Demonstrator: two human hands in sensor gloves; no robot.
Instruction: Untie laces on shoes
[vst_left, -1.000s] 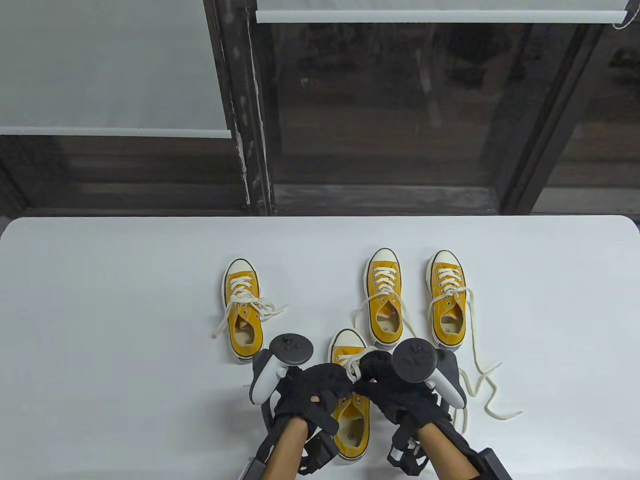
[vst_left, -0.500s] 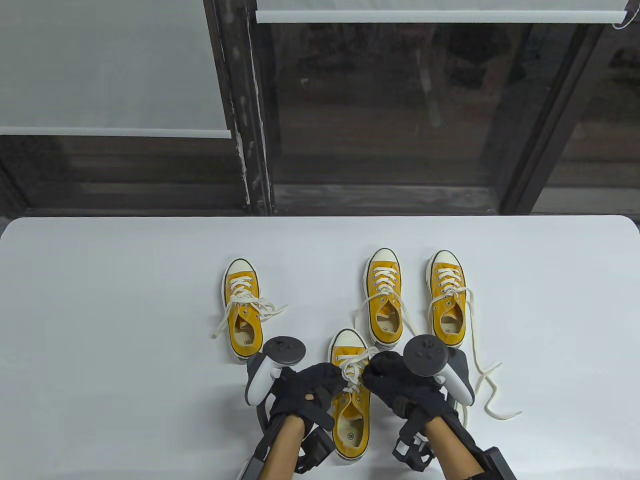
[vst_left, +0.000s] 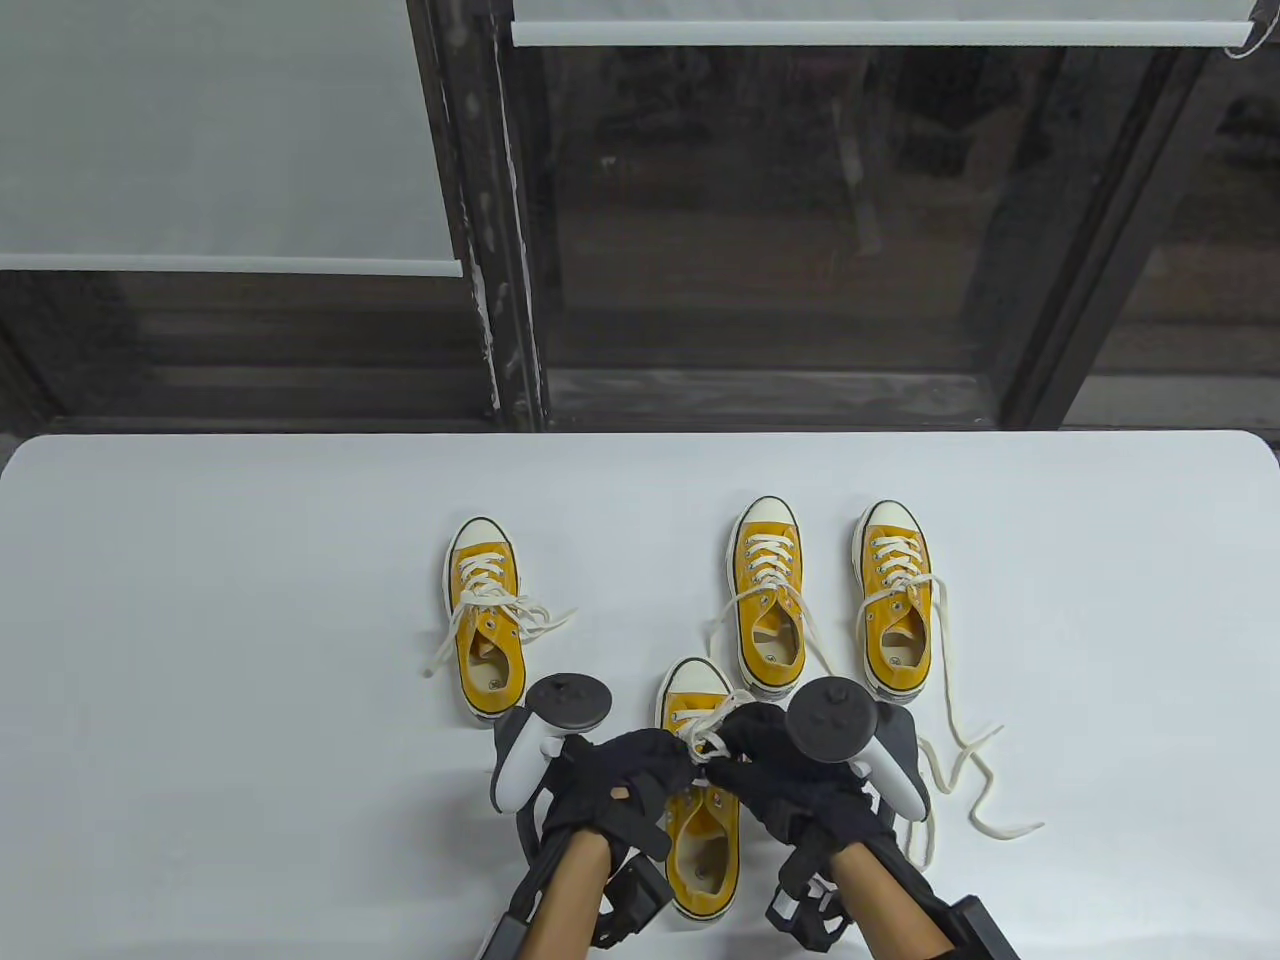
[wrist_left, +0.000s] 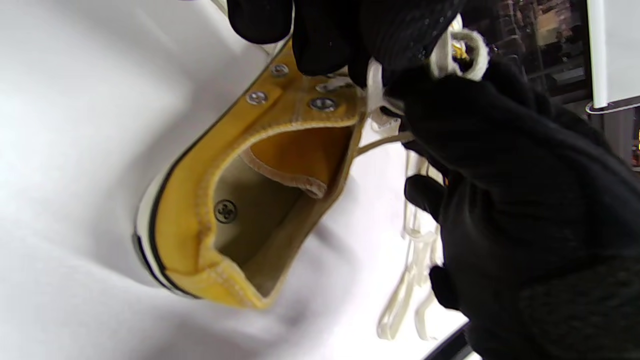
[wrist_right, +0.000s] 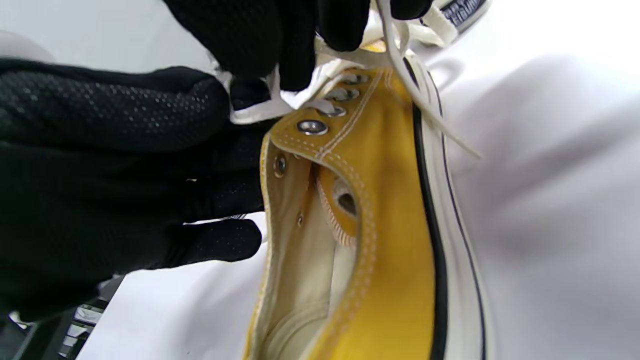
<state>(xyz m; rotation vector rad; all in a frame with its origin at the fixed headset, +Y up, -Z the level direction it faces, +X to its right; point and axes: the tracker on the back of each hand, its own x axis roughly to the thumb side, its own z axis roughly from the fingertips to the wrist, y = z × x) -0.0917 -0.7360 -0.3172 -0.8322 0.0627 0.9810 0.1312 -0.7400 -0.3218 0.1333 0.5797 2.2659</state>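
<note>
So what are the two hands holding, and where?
Both the left hand and the right hand pinch the white lace of the nearest yellow shoe, at its knot above the top eyelets.

A white desk (vst_left: 250, 620) with rounded far corners fills the lower half of the table view. Behind it stand dark-framed glass panels (vst_left: 760, 220) showing dim reflections. Two white roller blinds (vst_left: 200, 130) hang partly lowered over the glass.
</note>
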